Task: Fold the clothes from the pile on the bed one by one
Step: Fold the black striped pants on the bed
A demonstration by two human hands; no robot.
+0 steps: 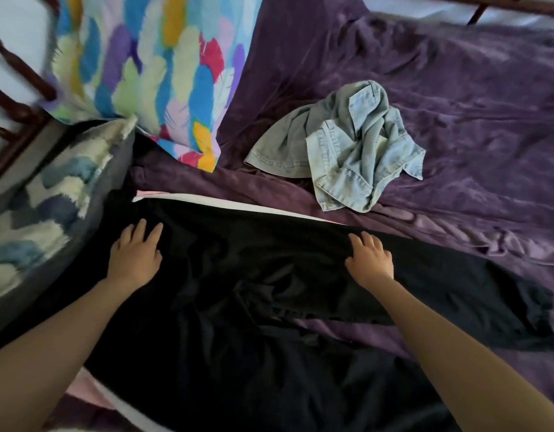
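Black garment (238, 275) lies spread on the bed, filling the lower half of the view from 8 o'clock across to 4 o'clock. One long part runs out toward 3-4 o'clock; the middle is rumpled, with folds bunched at about 6 o'clock from centre. Can't tell what kind of garment it is, too dark.

Both hands sit on top of it, palms down, near its far edge:
- left hand (135, 255) at 9 o'clock from the garment's middle, fingers straight and slightly spread, pressing flat on the cloth, gripping nothing
- right hand (369, 258) at 3 o'clock from the middle, fingers relaxed and a little bent, resting on the cloth just short of the far edge, no pinch visible
- hands well apart, with the rumpled patch between them and nearer the person

A white and pink cloth (238, 207) lies under the garment, its edge showing along the far side at 12 o'clock and again at 7 o'clock.

Denim shirt (341, 145) is crumpled at 1 o'clock from the garment, apart from it, untouched, on the purple blanket (456, 104).

Feather-print pillow (151, 67) at 11 o'clock, grey zigzag pillow (51, 194) at 9 o'clock touching the garment's left end, dark wooden bed frame (11, 98) behind both
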